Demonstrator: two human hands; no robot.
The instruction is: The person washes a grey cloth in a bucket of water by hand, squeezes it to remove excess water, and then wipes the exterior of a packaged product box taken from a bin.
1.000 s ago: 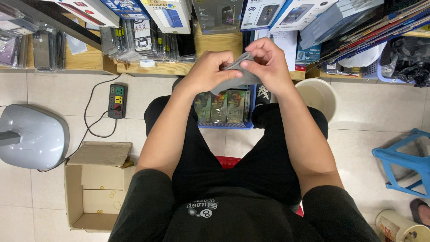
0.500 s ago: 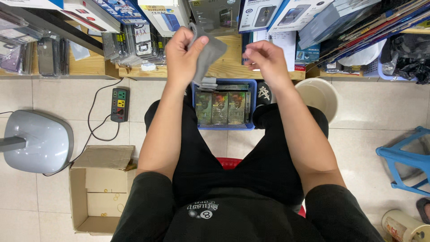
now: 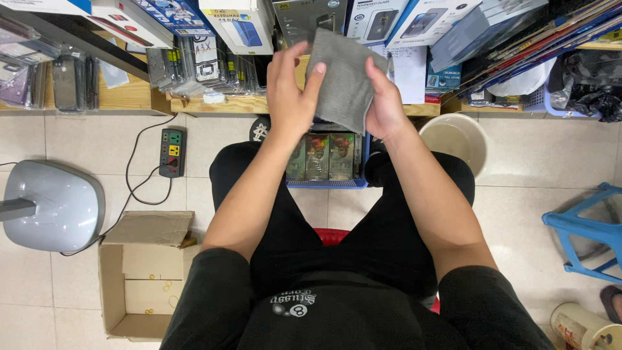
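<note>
While the person sits above the tiled floor [image 3: 531, 162], both hands are raised in front of the wooden shelf [image 3: 227, 104]. The left hand [image 3: 291, 97] has its grip pinching the left edge of a flat grey pouch [image 3: 343, 78], thumb on the front face. The right hand [image 3: 385, 104] supports the pouch from behind; how its fingers are set cannot be told. Below the hands, a blue tray [image 3: 327, 183] of packaged items sits on the floor between the knees. An open cardboard box [image 3: 142, 272] and a power strip [image 3: 172, 152] lie to the left.
</note>
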